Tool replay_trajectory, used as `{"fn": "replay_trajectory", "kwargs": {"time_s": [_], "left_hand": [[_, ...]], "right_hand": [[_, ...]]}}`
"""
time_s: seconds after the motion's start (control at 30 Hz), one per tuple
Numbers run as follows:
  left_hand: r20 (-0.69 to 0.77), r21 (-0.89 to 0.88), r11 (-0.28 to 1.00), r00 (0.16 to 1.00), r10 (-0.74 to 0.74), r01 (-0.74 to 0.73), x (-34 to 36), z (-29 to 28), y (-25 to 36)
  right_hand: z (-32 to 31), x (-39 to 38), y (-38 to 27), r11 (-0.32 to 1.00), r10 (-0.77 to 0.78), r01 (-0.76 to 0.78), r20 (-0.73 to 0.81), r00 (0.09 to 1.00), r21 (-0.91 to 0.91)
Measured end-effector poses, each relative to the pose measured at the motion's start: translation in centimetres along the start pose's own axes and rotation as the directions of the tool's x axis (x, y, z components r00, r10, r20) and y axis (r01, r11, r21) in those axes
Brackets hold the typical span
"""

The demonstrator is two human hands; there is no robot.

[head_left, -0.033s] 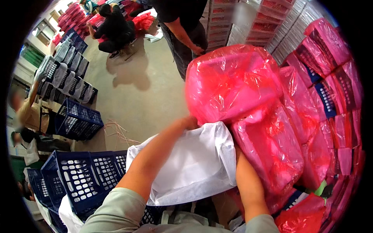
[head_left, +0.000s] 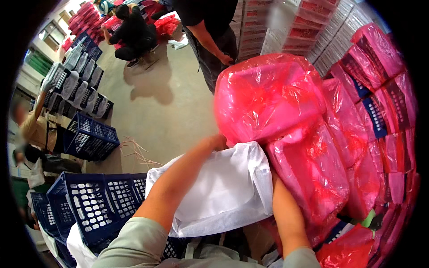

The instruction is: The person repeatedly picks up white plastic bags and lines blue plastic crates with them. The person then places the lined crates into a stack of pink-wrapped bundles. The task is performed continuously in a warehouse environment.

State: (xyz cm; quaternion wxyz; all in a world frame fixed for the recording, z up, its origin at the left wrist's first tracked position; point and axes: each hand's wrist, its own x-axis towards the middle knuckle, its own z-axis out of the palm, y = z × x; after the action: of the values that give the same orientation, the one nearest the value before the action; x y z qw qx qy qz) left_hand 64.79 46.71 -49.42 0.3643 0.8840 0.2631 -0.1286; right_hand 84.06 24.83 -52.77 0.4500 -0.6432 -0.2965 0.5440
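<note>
A big crate wrapped in a pink plastic bag (head_left: 268, 96) is raised in front of me. My left hand (head_left: 218, 142) reaches under its lower left corner, the fingers tucked out of sight between the pink plastic and a white woven sack (head_left: 219, 192) just below. My right forearm (head_left: 286, 210) goes up behind the sack's right edge. That hand is hidden between the sack and a second pink-wrapped crate (head_left: 308, 174).
Stacked pink-wrapped blue crates (head_left: 380, 111) fill the right side. Empty blue crates (head_left: 89, 201) stand at lower left, another blue crate (head_left: 91, 138) further left. A person in black (head_left: 210, 31) stands ahead; another person (head_left: 132, 31) crouches on the concrete floor (head_left: 165, 111). Loose straps (head_left: 134, 149) lie there.
</note>
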Motion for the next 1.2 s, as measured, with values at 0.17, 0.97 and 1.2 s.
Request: {"fn": "replay_trajectory", "kwargs": {"time_s": [0.17,0.97,1.2], "left_hand": [[-0.675,-0.303,0.942,0.666,-0.319,0.144,-11.7,-4.7,4.7],[0.208,-0.298,0.494,0.561,-0.802,0.817,-23.9,13.5,4.3],[-0.787,-0.409,0.746,0.212,-0.580,0.525,-34.4,8.4,11.5]], "right_hand": [[-1.3,-8.7,-2.7,0.896,0.209,-0.220,-0.070,0.975,-0.387],[9.9,-6.6,5.0,0.037,0.740,0.358,0.267,0.618,-0.933],[6.3,-18.1,-14.4,0.435,-0.150,-0.005,-0.078,0.986,-0.900]]}}
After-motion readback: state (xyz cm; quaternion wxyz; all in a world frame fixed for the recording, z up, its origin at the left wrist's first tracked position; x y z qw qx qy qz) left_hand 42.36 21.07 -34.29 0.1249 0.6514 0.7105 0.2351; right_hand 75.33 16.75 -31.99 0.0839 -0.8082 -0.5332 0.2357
